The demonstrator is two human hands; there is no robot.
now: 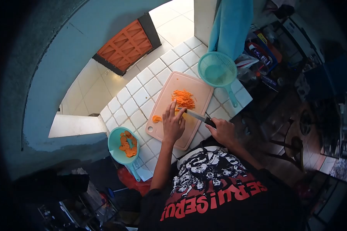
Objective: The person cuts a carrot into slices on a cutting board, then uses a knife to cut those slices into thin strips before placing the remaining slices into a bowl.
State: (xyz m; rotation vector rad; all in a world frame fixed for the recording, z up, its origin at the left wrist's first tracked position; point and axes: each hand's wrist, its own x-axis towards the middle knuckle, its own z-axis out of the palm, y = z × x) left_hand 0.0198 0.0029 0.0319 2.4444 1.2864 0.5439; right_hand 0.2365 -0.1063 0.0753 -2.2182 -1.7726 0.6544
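A pink cutting board (194, 133) lies on a white tiled counter. Thin orange carrot strips (184, 99) are heaped near its far half, and a few round carrot slices (156, 119) rest by its left edge. My right hand (223, 132) grips the black handle of a kitchen knife (196, 115), whose blade points left across the board. My left hand (174, 122) is over the board at the blade's tip, fingers bent and pressing on carrot that is mostly hidden beneath them.
A turquoise strainer (217, 69) sits at the counter's back right. Another turquoise strainer (123, 144) with carrot slices stands at the left edge. A teal cloth (230, 29) hangs behind. An orange lattice panel (126, 45) is beyond the counter.
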